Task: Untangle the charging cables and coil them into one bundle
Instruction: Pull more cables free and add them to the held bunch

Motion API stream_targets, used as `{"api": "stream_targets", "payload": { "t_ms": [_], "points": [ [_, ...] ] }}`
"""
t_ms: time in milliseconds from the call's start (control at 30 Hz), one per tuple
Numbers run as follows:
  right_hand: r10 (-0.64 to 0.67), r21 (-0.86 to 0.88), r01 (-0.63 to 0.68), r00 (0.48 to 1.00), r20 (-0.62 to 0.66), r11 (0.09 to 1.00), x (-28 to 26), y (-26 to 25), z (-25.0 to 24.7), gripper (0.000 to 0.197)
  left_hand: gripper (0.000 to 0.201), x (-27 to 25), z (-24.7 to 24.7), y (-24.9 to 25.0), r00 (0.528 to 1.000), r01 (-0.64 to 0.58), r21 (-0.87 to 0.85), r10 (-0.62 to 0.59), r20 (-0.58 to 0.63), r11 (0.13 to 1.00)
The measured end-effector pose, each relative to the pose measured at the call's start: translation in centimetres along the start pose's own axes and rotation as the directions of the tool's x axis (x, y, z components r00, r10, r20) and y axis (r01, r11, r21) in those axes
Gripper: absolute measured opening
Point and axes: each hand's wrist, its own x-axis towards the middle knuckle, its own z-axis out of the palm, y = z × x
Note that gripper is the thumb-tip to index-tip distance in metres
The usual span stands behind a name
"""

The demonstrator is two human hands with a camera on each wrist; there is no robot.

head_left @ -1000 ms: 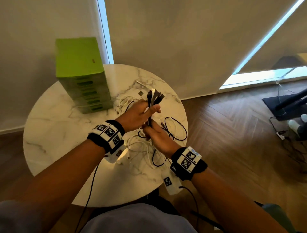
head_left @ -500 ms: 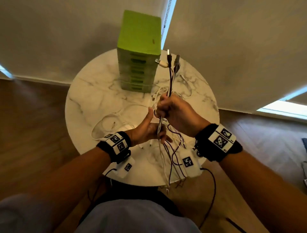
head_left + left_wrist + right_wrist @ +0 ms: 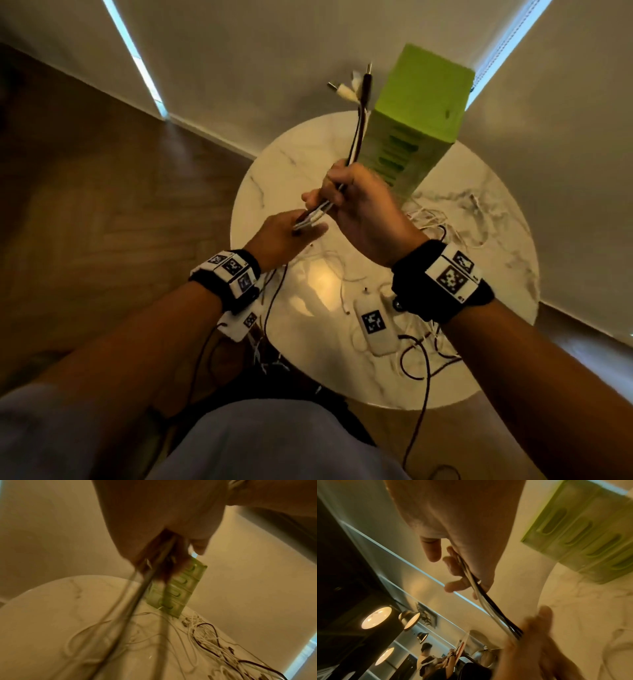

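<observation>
Several white and dark charging cables [image 3: 356, 144] are gathered side by side, and their plug ends [image 3: 356, 85] stick up above my right hand [image 3: 356, 198]. That hand grips the gathered cables in a fist over the round marble table [image 3: 274, 192]. Just below and to the left, my left hand [image 3: 291, 233] pinches the same cables [image 3: 489, 605] between thumb and fingers. The loose lengths hang from the left hand [image 3: 164, 545] and trail across the table in a tangle [image 3: 214, 639]. The cable stretch inside each fist is hidden.
A tall green drawer box [image 3: 418, 116] stands at the table's far side, right behind the raised plugs. More loose cable [image 3: 442, 219] lies beside it on the right. Wooden floor [image 3: 102, 205] surrounds the table, with walls close behind.
The head view has swung left, so the table and box now sit to the right. My right hand has lifted the plug ends higher, and the left hand has slid down the cables.
</observation>
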Motion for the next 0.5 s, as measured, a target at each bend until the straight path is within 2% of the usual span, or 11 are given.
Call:
{"api": "stream_targets", "payload": {
  "t_ms": [67,100,200,233,267,333,400,433,500],
  "points": [
    [-0.019,-0.011,0.02,1.0,0.021,1.0,0.7,-0.2,0.4,0.025,0.05,-1.4,-0.6,-0.1,0.95,0.223,-0.086,-0.196,0.241,0.971],
    [-0.015,-0.031,0.016,0.999,0.037,0.999,1.0,-0.4,0.6,0.026,0.054,-1.9,-1.1,-0.7,0.938,0.262,-0.061,-0.239,0.25,0.963],
    [-0.058,-0.244,0.045,0.997,-0.045,0.969,1.2,0.2,-0.4,0.027,0.059,-1.9,-2.2,-2.1,0.978,0.189,0.209,-0.203,0.051,0.96],
    [-0.1,-0.336,0.067,0.992,-0.08,0.939,1.2,0.5,-0.8,0.025,0.056,-1.8,-2.3,-2.4,0.981,0.174,0.255,-0.189,0.036,0.951],
    [-0.136,-0.409,0.079,0.984,-0.114,0.909,1.1,0.8,-1.2,0.023,0.053,-1.5,-2.4,-2.7,0.979,0.163,0.291,-0.192,0.075,0.943],
    [-0.16,-0.479,0.048,0.967,-0.197,0.877,0.7,1.6,-2.0,0.022,0.05,-0.9,-2.4,-3.1,0.941,0.104,0.303,-0.192,0.278,0.947],
    [-0.123,-0.489,-0.021,0.958,-0.259,0.872,0.0,2.5,-3.1,0.026,0.061,-0.6,-2.4,-2.5,0.888,0.069,0.197,-0.15,0.435,0.978],
    [-0.098,-0.482,-0.055,0.953,-0.287,0.874,-0.6,3.0,-3.7,0.028,0.065,-0.3,-2.2,-1.7,0.884,0.053,0.116,-0.101,0.457,0.992],
    [-0.04,-0.468,-0.11,0.953,-0.3,0.877,-1.8,3.6,-4.4,0.03,0.067,0.5,-1.4,0.0,0.905,-0.006,-0.08,0.039,0.424,0.997]
  ]
}}
